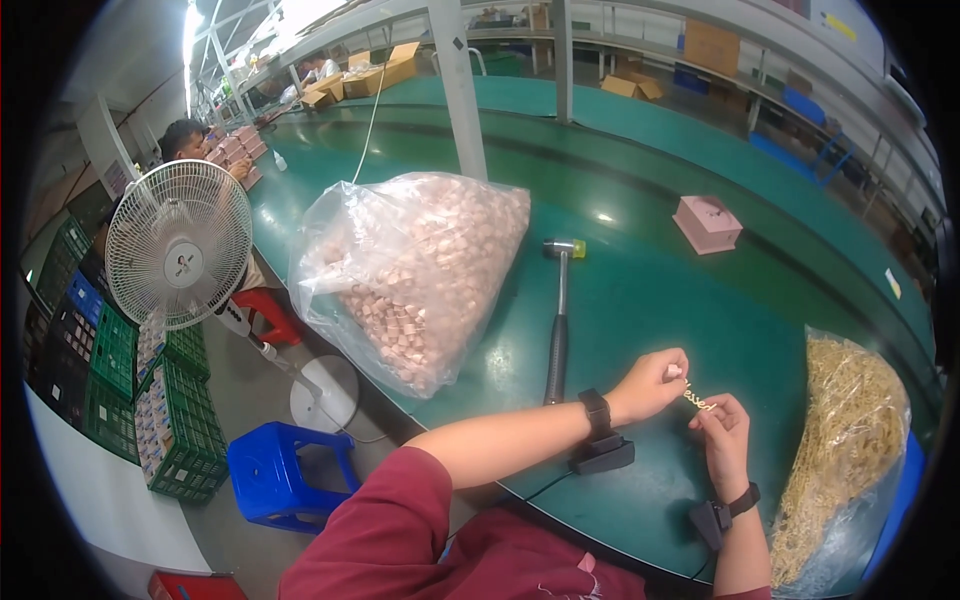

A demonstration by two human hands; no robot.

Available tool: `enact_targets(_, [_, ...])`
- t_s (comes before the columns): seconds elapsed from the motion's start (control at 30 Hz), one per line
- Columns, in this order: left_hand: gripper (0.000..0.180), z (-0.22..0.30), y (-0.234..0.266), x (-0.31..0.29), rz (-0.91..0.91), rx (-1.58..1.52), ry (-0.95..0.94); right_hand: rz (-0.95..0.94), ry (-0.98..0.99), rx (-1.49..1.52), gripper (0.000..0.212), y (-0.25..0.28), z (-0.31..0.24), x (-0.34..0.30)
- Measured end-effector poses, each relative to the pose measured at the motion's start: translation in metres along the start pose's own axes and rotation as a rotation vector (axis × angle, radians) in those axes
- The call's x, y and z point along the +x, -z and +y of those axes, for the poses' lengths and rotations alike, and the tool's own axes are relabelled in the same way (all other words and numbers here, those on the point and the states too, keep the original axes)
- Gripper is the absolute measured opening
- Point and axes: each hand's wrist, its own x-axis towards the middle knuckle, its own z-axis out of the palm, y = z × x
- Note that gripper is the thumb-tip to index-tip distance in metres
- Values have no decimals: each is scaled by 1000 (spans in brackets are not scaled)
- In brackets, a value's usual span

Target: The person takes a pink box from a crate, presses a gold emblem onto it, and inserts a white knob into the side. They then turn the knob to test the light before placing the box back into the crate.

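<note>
Over the green bench top, both hands are close together, fingers pinched. My left hand (650, 388) grips a small pale pink block (673, 371) between thumb and fingers. A thin gold piece cut in the shape of script lettering (694, 398) spans the gap between the hands. My right hand (724, 430) pinches its near right end. The other end meets my left fingers at the block; whether it sits in the block is hidden. A hammer (559, 330) with a black grip and a yellow-tipped head lies left of my hands.
A large clear bag of small pink blocks (430, 280) stands at left; a bag of gold pieces (845, 430) lies at right. A pink box (707, 223) sits farther back. Beside the bench are a white fan (180, 250) and blue stool (285, 475). A co-worker (185, 140) sits beyond.
</note>
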Motion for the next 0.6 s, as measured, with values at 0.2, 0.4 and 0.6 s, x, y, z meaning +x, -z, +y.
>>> enact_targets(0.2, [9,6,-3,10,94,-69,-95,39,85,-62,20,4,-1,9])
enact_targets(0.4, [10,6,-4,-1,80,38,-17,149,58,-206,44,26,-27,55])
enact_targets(0.6, [11,5,-5,2,119,-23,-29,307,452,-1175,84,101,-33,207])
